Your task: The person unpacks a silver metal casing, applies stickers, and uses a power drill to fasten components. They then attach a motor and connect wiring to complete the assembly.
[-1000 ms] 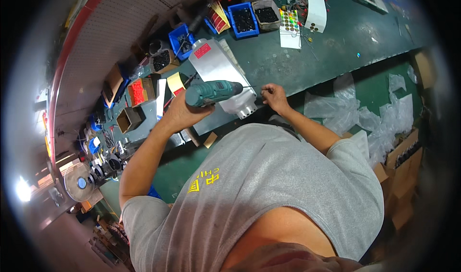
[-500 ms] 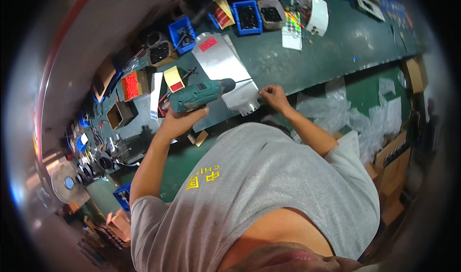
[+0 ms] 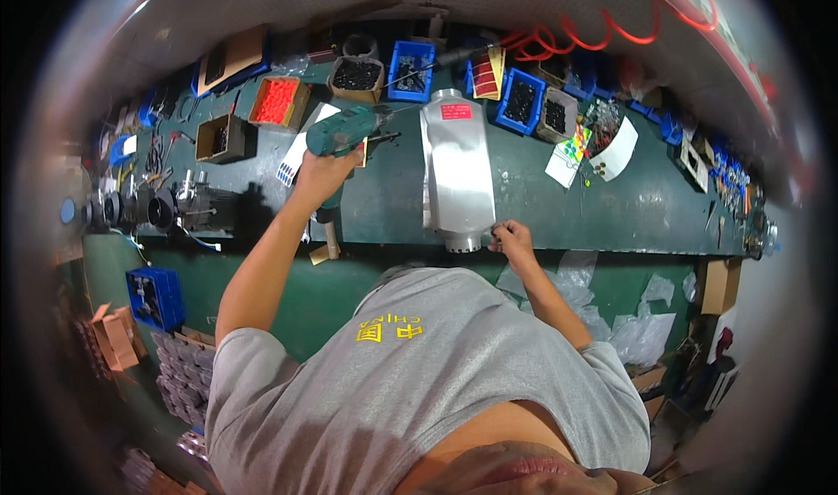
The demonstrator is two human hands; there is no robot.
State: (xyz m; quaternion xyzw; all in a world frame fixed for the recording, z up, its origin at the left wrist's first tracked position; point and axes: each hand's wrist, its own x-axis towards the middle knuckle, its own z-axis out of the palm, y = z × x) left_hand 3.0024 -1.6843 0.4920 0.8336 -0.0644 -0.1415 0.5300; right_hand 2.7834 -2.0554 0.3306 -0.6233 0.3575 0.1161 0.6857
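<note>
A long silver metal housing [image 3: 456,168] with a small red label lies lengthwise on the dark green workbench [image 3: 646,211]. My right hand [image 3: 511,236] pinches its near right corner at the bench's front edge. My left hand [image 3: 321,170] grips a green power drill [image 3: 346,133] held above the bench to the left of the housing, with its bit pointing right toward the housing. My grey shirt fills the lower middle of the view.
Blue bins [image 3: 410,69] and cardboard boxes of dark screws line the back of the bench, one box with red parts [image 3: 275,102]. Black motors [image 3: 157,209] sit at the left. A blue crate [image 3: 155,296] and clear plastic bags [image 3: 642,333] lie on the floor.
The view has swung so the bench now lies level across the top. My left hand has lifted the drill away from the housing to its left. My right hand stays on the housing's near end.
</note>
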